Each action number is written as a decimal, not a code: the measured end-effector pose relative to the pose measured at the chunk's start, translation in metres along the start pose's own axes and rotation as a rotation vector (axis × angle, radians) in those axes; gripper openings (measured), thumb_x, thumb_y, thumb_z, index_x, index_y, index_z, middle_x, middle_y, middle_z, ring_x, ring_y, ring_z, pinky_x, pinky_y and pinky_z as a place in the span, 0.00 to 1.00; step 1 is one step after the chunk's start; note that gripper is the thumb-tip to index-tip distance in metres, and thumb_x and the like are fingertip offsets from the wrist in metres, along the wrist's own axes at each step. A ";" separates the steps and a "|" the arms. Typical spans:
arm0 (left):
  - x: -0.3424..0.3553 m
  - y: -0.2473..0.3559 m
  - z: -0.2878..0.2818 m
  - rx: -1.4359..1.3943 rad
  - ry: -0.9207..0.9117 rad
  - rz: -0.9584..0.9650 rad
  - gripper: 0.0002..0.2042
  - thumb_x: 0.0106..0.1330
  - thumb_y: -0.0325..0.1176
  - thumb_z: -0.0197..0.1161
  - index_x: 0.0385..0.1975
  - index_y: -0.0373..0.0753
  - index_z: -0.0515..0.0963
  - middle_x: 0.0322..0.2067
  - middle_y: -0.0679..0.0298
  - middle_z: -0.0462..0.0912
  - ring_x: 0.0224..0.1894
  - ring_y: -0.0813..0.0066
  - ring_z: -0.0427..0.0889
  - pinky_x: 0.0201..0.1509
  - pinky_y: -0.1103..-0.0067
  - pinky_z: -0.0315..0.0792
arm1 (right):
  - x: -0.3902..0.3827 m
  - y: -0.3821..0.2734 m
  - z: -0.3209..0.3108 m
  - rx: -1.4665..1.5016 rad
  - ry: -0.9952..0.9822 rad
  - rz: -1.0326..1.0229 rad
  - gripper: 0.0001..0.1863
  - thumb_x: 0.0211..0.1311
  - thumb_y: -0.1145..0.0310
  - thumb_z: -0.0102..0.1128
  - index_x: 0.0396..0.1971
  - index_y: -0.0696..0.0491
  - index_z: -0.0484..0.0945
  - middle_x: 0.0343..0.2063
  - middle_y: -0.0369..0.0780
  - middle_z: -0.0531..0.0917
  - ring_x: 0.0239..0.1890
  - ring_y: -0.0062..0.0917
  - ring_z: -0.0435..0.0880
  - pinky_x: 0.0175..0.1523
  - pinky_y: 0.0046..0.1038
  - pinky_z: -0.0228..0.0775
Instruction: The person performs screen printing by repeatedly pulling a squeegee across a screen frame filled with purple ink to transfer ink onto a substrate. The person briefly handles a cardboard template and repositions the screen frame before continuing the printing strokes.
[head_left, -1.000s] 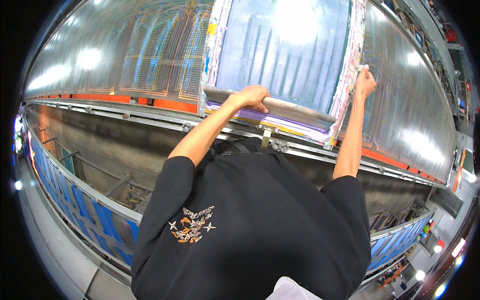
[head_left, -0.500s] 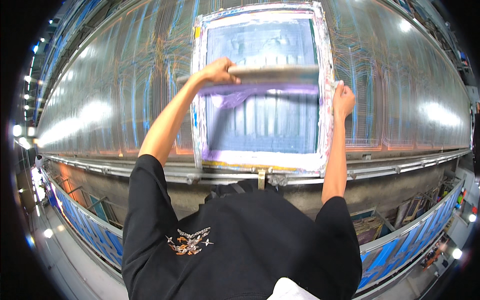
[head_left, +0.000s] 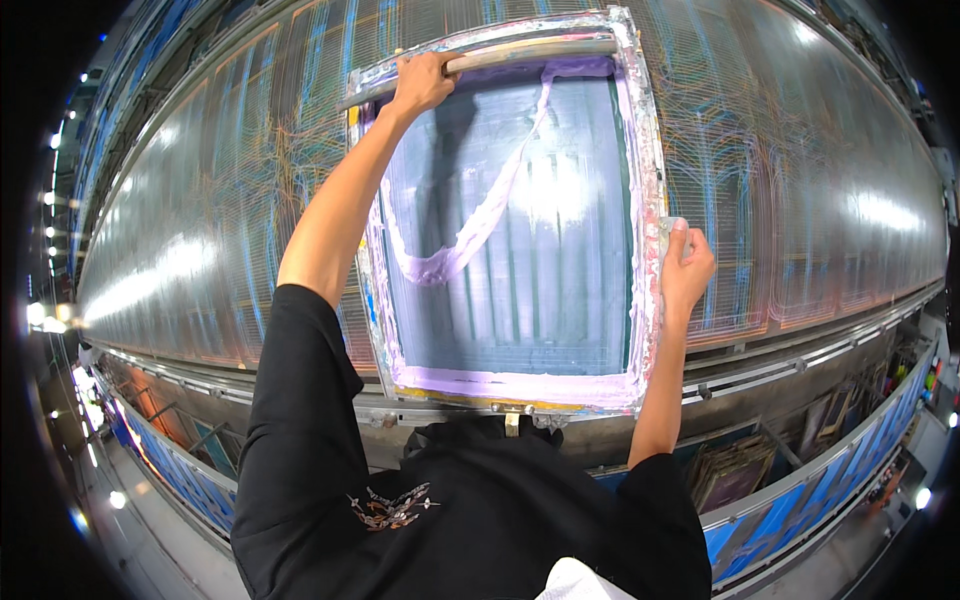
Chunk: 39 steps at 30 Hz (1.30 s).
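Some of the bar (head_left: pixel 530 56) hides behind the left hand (head_left: pixel 424 82).

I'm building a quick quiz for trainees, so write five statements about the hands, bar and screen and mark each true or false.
1. The left hand grips a long bar. True.
2. The bar lies along the near edge of the frame. False: it lies near the far edge.
3. A purple streak curves across the screen. True.
4. The right hand lies mid-screen. False: it is at the frame's right side.
5. Both sleeves are black. True.
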<state>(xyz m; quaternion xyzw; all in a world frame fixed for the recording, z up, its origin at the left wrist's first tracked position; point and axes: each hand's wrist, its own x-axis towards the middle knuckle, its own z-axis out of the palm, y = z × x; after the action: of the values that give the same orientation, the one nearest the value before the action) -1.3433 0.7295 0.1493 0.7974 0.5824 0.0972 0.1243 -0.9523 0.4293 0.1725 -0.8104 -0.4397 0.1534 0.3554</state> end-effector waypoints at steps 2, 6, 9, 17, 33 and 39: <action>-0.044 -0.007 0.003 -0.078 -0.012 -0.012 0.19 0.61 0.34 0.64 0.53 0.55 0.87 0.38 0.57 0.90 0.44 0.52 0.86 0.60 0.54 0.65 | 0.000 -0.005 0.000 0.006 -0.013 -0.015 0.25 0.75 0.51 0.59 0.24 0.57 0.76 0.16 0.43 0.72 0.19 0.31 0.67 0.30 0.39 0.60; -0.197 0.042 0.020 -0.090 0.052 0.032 0.27 0.53 0.24 0.62 0.57 0.47 0.85 0.43 0.50 0.87 0.49 0.50 0.82 0.65 0.55 0.62 | 0.001 0.000 -0.003 -0.003 0.026 -0.039 0.25 0.74 0.51 0.60 0.24 0.56 0.76 0.16 0.44 0.73 0.19 0.36 0.68 0.30 0.41 0.60; -0.347 0.117 0.011 -0.241 -0.047 -0.047 0.35 0.48 0.17 0.61 0.63 0.43 0.78 0.61 0.56 0.83 0.63 0.52 0.76 0.74 0.52 0.55 | 0.002 -0.003 -0.004 -0.007 0.059 -0.058 0.25 0.73 0.50 0.60 0.23 0.56 0.75 0.16 0.44 0.73 0.19 0.40 0.70 0.30 0.43 0.60; -0.477 0.180 -0.009 -0.345 -0.260 -0.041 0.32 0.48 0.20 0.68 0.59 0.44 0.81 0.52 0.56 0.86 0.55 0.52 0.81 0.67 0.56 0.62 | 0.001 -0.008 -0.010 -0.042 0.084 -0.055 0.28 0.72 0.47 0.59 0.20 0.56 0.75 0.15 0.45 0.74 0.19 0.42 0.73 0.30 0.45 0.61; -0.021 0.022 -0.029 -0.060 -0.123 0.007 0.18 0.61 0.39 0.71 0.51 0.47 0.86 0.41 0.55 0.90 0.44 0.51 0.87 0.51 0.63 0.78 | -0.001 -0.004 -0.007 0.021 0.014 -0.043 0.26 0.74 0.50 0.59 0.22 0.58 0.76 0.16 0.44 0.75 0.19 0.37 0.71 0.31 0.42 0.62; -0.028 0.017 -0.005 -0.108 -0.037 0.032 0.18 0.63 0.37 0.71 0.53 0.46 0.86 0.40 0.54 0.89 0.43 0.52 0.87 0.50 0.64 0.77 | -0.002 -0.014 -0.013 0.039 0.002 -0.026 0.26 0.74 0.51 0.60 0.22 0.58 0.75 0.15 0.43 0.72 0.19 0.32 0.67 0.30 0.40 0.61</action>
<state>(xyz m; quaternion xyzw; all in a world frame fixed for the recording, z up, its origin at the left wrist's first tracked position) -1.3377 0.6988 0.1590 0.8004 0.5612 0.1158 0.1763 -0.9545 0.4270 0.1917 -0.7978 -0.4466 0.1566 0.3736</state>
